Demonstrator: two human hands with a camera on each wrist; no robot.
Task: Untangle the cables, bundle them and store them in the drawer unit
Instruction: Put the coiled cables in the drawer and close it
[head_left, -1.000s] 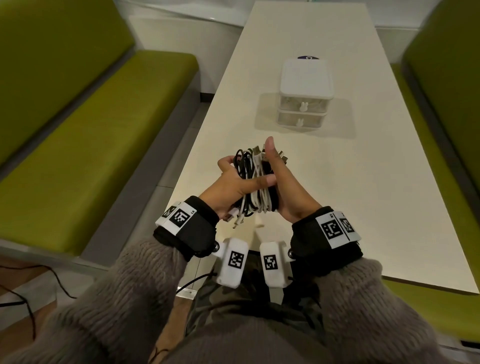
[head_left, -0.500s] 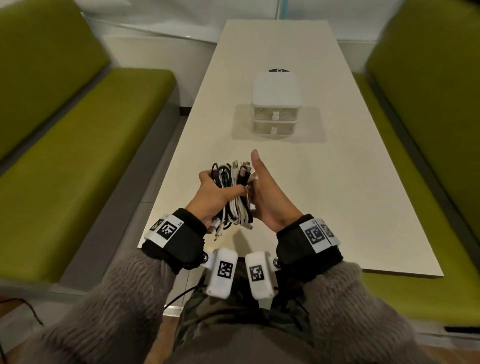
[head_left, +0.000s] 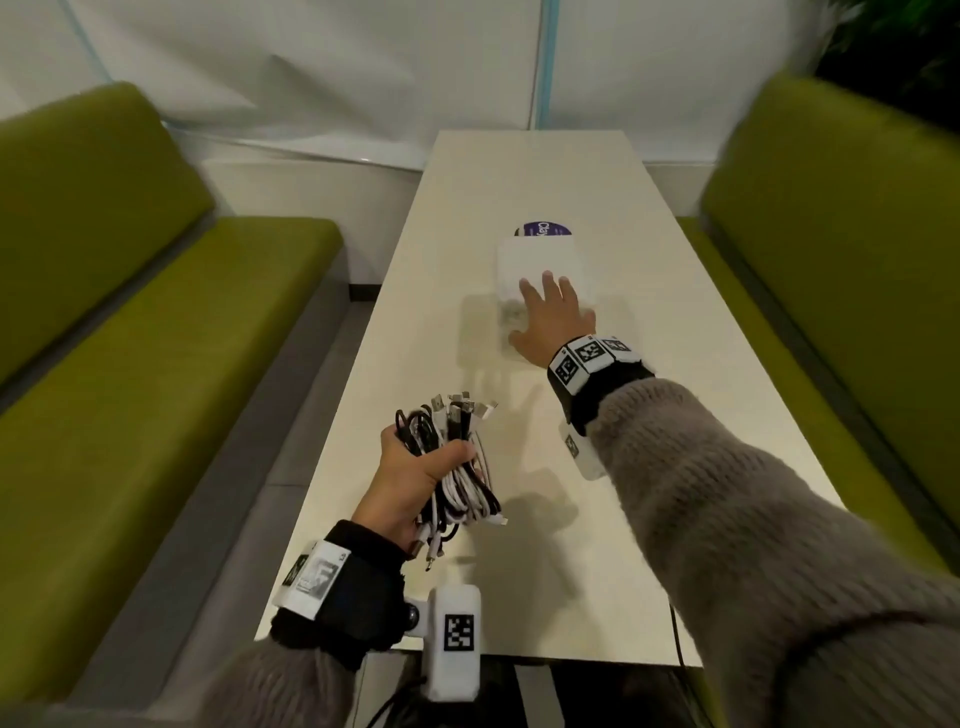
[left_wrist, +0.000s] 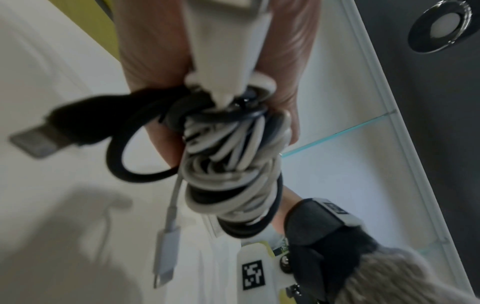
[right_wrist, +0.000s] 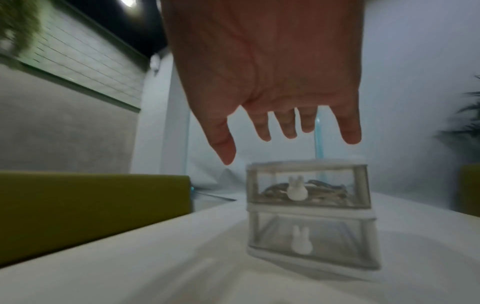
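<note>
Item 1. Left hand, nearest, raised over the near end of the bench. Fingers curled tight round the cable bundle, a coil of black and white cables. Plug ends stick up from the top of the fist; a white connector and a black USB plug hang loose below it.

Item 2. Right hand, farther along the bench, arm stretched forward. Fingers spread wide and nearly straight, holding nothing, poised above the front of the drawer unit; contact cannot be told.

Item 3. Drawer unit, mid-bench. Two clear drawers stacked under a white top, both closed, each with a small white rabbit knob. Coiled cables lie inside the upper drawer.

Item 4. Purple round label, on the bench just behind the drawer unit.

Item 5. Green sofas, one at each long side of the bench.
</note>
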